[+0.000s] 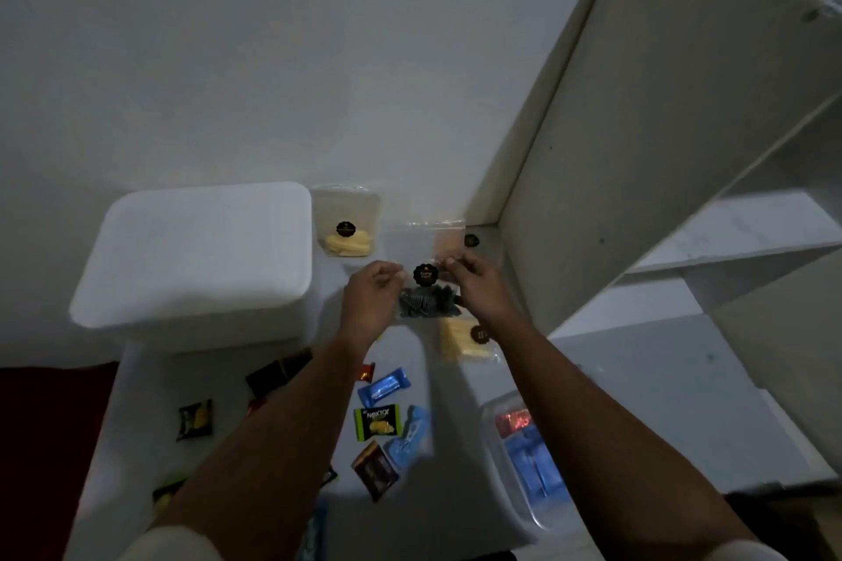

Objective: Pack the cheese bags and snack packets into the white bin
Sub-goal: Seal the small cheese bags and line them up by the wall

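Both hands up: left hand (371,287) and right hand (474,282) fingers pinching clear bag (426,287) of dark pieces.

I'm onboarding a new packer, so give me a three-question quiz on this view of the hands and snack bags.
1. True or false: both hands pinch the clear bag of dark snacks.
2. Which lies nearest the Nextar packet? A) white bin B) blue wrapper C) shelf unit
3. Fill in: the white bin is covered with its ____.

Key: 1 true. 2 B, the blue wrapper. 3 lid.
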Motion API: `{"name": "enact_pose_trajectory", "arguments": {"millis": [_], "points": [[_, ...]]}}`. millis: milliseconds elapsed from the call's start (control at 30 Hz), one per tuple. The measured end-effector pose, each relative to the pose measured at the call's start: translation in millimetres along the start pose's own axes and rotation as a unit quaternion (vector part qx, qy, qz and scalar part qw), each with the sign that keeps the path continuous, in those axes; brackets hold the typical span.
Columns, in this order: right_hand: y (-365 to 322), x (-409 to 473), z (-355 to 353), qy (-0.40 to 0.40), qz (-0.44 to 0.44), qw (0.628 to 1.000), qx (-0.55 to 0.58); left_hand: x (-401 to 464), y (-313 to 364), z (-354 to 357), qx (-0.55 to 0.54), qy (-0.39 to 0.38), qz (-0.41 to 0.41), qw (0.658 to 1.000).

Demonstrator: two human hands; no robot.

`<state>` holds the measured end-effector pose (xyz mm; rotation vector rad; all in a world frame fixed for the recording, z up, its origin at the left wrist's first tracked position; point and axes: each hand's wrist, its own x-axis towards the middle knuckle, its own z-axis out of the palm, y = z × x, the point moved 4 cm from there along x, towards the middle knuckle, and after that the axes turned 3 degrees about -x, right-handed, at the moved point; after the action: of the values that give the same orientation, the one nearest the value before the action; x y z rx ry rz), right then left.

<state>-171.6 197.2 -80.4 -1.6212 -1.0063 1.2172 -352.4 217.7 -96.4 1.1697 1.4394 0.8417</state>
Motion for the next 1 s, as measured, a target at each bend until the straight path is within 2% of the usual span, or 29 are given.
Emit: {"name": "enact_pose_trajectory", "arguments": {"millis": [67,167,300,500,600,733,900,967,1000], "points": [[6,43,6,0.0,0.0,1.0,-0.004,34,-4,7,-0.003,0.045,-0.014,0.999],[15,101,16,0.004,-0.001,1.0,-0.004,85,-16,20,-0.017,0.068,-0.044,0.997],[26,159,33,0.0,-0.001,1.0,0.006,139,-40,30,0.077,0.079,-0.037,0.993],[49,204,57,-0.017,0.025,0.999,0.013,171,-68,31,0.103,0.158,-0.097,0.977],[55,213,62,-0.012,0.021,0.999,-0.035,179,-72,27,0.019,0.2,-0.15,0.968],[54,213,62,-0.004,0.007,0.997,-0.073,187,-78,24,-0.019,0.189,-0.149,0.97],[52,179,18,0.085,0.003,0.993,-0.083,158,-74,35,0.014,0.21,-0.157,0.965],[65,156,-5,0.113,0.05,0.99,-0.068,146,-72,53,0.03,0.161,-0.149,0.975],[76,143,-18,0.138,0.079,0.986,-0.057,143,-70,64,0.038,0.112,-0.144,0.982]]}}
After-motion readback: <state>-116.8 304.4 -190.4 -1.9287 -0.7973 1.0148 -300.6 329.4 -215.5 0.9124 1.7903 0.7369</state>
